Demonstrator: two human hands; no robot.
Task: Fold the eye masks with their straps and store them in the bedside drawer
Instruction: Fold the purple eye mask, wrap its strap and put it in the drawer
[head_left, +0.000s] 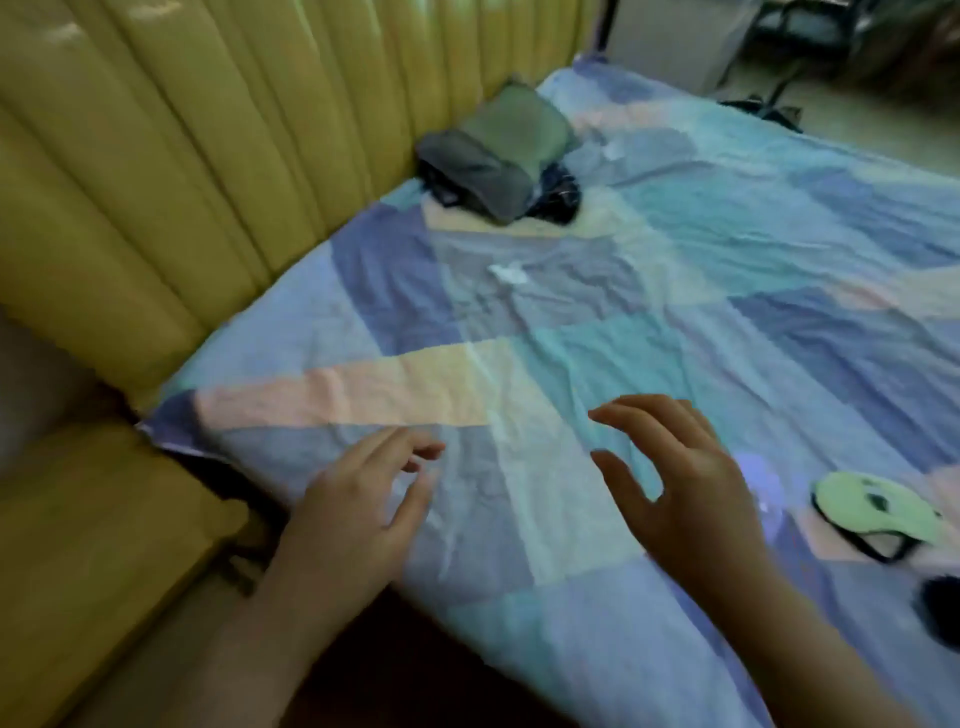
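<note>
A pale green eye mask (878, 506) with a dark strap lies flat on the patchwork bedspread (597, 322) at the right. Below it, at the frame's right edge, sits a dark object (940, 608), possibly another mask, partly cut off. My right hand (675, 483) hovers over the bedspread just left of the green mask, fingers spread, holding nothing. Near the bed's front left corner my left hand (358, 509) is also spread and empty. No drawer shows in this view.
A padded yellow headboard (208, 156) runs along the left. A pile of folded grey and green clothes (493, 161) sits by the headboard at the back. A yellow padded piece (93, 545) stands at lower left. Small white scraps (506, 273) lie mid-bed.
</note>
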